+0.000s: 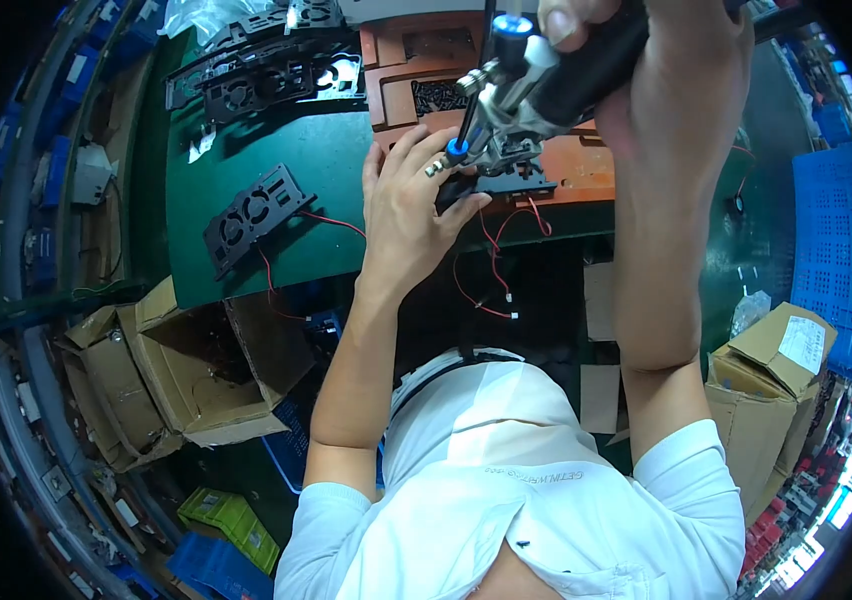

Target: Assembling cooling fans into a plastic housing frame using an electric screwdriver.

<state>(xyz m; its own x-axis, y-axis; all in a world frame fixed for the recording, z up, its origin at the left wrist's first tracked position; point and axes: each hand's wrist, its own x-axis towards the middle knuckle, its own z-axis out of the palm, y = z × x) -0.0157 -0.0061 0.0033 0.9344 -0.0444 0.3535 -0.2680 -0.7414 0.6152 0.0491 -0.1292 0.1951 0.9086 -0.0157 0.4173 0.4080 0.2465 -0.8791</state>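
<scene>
My right hand (681, 95) is closed round a black power screwdriver (586, 85) with a metal front end and blue-ringed fittings. The driver slants down to the left over an orange fixture (583, 165). Below its front end lies a dark flat bracket (518, 186), partly covered by the tool and my left hand. My left hand (408, 210) rests at the bracket's left side, its fingers stretched forward and its thumb pointing right. Red and black wires (496, 250) with white plugs hang from the bracket over the table edge. The driver's tip is hard to make out.
A black fan bracket (258, 222) with wires lies on the green table (326, 150) to the left. More black brackets (266, 75) are stacked behind it. Small dark screws (439, 96) fill a fixture recess. Cardboard boxes (201, 370) and a blue crate (834, 250) flank the table.
</scene>
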